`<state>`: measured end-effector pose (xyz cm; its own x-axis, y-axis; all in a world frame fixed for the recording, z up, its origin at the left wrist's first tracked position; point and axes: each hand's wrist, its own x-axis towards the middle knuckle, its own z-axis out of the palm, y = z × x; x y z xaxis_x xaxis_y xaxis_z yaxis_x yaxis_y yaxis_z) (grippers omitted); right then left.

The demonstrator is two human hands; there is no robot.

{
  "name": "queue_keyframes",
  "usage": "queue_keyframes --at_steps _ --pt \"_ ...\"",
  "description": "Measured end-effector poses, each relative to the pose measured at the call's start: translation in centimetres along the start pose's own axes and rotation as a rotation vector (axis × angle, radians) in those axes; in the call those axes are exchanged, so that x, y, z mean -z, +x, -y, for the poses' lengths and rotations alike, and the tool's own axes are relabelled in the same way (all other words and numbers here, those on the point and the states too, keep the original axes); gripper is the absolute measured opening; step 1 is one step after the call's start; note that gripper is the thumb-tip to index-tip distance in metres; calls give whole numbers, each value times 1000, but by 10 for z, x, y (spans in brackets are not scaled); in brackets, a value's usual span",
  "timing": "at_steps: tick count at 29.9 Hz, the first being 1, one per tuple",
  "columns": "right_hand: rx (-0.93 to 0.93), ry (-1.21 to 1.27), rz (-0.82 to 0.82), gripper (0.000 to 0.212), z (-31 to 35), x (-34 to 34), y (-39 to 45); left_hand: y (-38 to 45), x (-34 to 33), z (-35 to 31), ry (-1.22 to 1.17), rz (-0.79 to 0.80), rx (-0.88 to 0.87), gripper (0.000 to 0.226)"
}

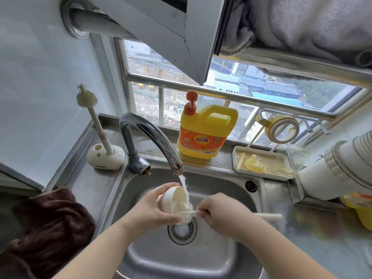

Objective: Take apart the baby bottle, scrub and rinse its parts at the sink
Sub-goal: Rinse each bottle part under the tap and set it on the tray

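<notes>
While water runs from the faucet (153, 137) into the sink (221, 190), we hold a cream cup-shaped bottle part (175, 200) under the stream with our left hand (150, 208), its grip curled round the outside wall. We tilt the open mouth toward three o'clock, likely so the water falls in and drains straight down to the drain (182, 231). Our right hand (219, 213) grips the handle of a bottle brush (267, 216), whose bristled head lies at the part's rim; the handle sticks out toward three o'clock. At two o'clock, a white tray (235, 158) on the steel surface keeps a yellow nipple (254, 164) and a straw clear of the splashing. Beside it, at twelve o'clock, stands the yellow detergent jug (207, 131). At ten o'clock a second brush (93, 115) stands upright in its holder.
</notes>
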<state>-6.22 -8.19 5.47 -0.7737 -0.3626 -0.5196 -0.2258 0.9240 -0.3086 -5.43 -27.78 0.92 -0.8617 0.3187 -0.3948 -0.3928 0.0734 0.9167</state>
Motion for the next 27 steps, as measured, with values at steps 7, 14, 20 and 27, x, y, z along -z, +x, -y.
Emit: queue_keyframes --at_steps 7,14,20,27 --pt "106 -280 -401 6 -10 4 2 7 3 -3 -18 2 -12 75" --pt "-3 -199 -282 10 -6 -4 6 9 -3 1 -31 -54 -47 66" --pt "-98 437 65 30 -1 -4 9 12 0 10 182 -124 -165 73" --pt "-112 673 -14 28 3 -13 9 12 -7 4 104 -119 -161 78"
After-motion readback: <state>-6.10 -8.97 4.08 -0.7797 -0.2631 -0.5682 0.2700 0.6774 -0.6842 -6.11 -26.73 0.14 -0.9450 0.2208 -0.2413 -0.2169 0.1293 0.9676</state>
